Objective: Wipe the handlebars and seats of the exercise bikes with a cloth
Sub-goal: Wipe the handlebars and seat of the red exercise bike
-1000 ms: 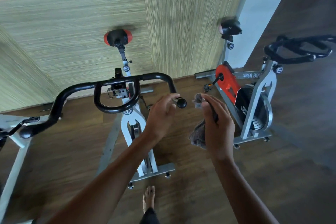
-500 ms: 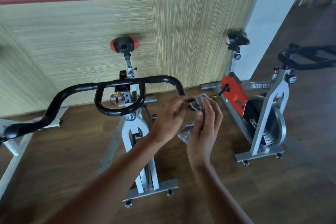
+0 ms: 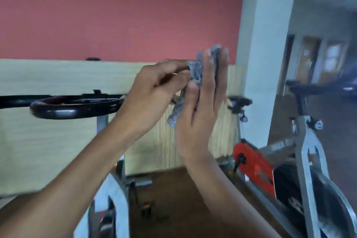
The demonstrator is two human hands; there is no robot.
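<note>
The cloth (image 3: 197, 72) held between the fingers (image 3: 173, 65) is grey fabric, nubbly, matt and rumpled. Left of the fingers, the handlebar (image 3: 73, 111) loop is black and glossy, smooth like coated metal. Below it, the bike frame (image 3: 117, 195) looks like pale painted metal. Right of the fingers and lower, the second bike's guard (image 3: 255, 164) is shiny orange-red plastic, its upright (image 3: 309, 150) grey metal. Behind the fingers, the wall panel (image 3: 48, 141) shows fine, matt, wood-like grain. The floor (image 3: 170, 189) is dark wood.

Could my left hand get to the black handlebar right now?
Probably yes. The left hand sits right beside the handlebar with nothing between them, though its fingers are pinching the cloth, which the right hand also holds.
</note>
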